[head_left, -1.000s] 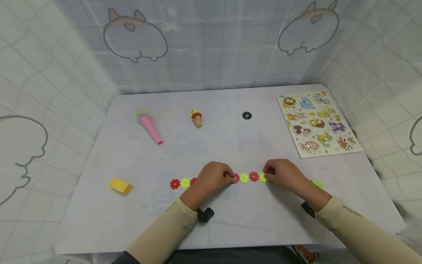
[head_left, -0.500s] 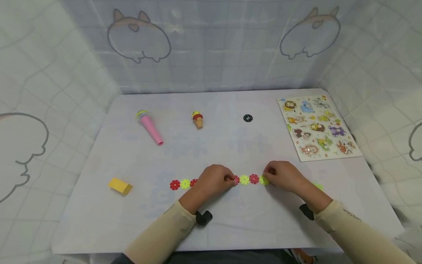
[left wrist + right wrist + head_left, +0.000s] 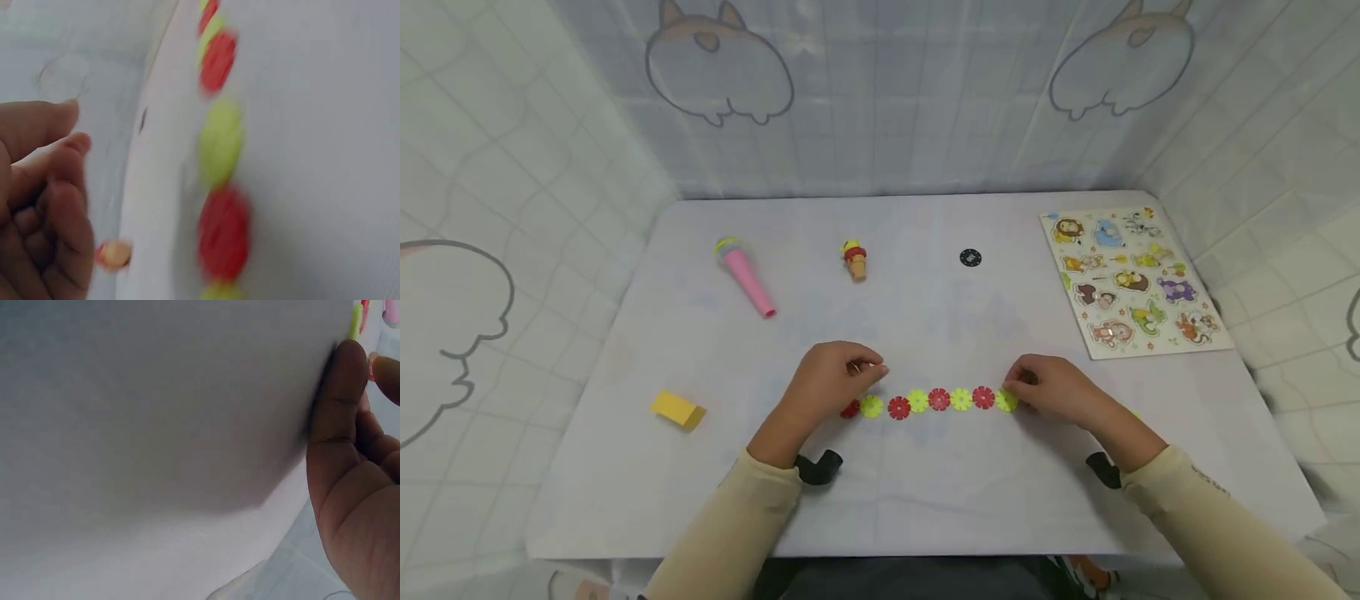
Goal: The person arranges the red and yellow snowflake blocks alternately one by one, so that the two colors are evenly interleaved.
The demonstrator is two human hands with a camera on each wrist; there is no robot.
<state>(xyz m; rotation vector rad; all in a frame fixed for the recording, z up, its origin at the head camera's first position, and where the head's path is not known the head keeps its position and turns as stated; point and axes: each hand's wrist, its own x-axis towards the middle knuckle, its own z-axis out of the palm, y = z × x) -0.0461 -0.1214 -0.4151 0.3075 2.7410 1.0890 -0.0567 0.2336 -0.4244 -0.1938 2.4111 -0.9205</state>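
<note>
A line of red and yellow-green notched plastic discs lies on the white table, with a red disc (image 3: 938, 399) near its middle. A small gap parts another red disc (image 3: 898, 407) from the yellow-green disc (image 3: 871, 407) to its left. Above the left part of the line is my left hand (image 3: 823, 383), which hides discs there. Its fingers (image 3: 65, 206) are loosely bent, with nothing visible between thumb and forefinger. My right hand (image 3: 1060, 393) pinches the yellow-green end disc (image 3: 1006, 401) by its right edge; in the right wrist view the fingertips cover most of it.
A pink toy microphone (image 3: 748, 281), a small ice-cream cone toy (image 3: 854, 261) and a black round chip (image 3: 971, 257) lie farther back. At right is an animal puzzle board (image 3: 1135, 283). A yellow block (image 3: 678, 410) sits at left. The right wrist nearly hides a green piece.
My left hand has let go of the red disc mid-line and moved left and up off the table. The right hand stays at the end disc. The view has shifted slightly.
</note>
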